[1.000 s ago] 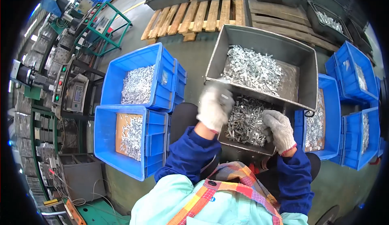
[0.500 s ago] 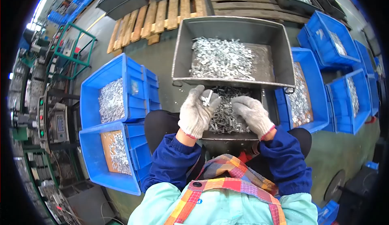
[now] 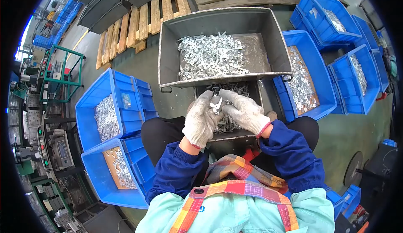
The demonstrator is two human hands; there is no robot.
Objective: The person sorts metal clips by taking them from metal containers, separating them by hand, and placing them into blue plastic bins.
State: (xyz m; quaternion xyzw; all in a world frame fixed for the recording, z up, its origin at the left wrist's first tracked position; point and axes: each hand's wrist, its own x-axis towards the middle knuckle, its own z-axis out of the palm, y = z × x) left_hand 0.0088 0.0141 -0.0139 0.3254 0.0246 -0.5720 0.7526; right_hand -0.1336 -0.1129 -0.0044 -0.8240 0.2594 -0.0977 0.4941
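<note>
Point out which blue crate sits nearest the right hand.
The blue crate directly right of the large grey bin; others stand farther right or on the left side.

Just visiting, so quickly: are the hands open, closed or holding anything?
Left hand: curled, holding small metal parts.
Right hand: beside them, curled; grip cannot be told.

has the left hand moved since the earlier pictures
Yes, rightward: the left hand is now farther right of the near left corner of the upper metal bin.
</note>
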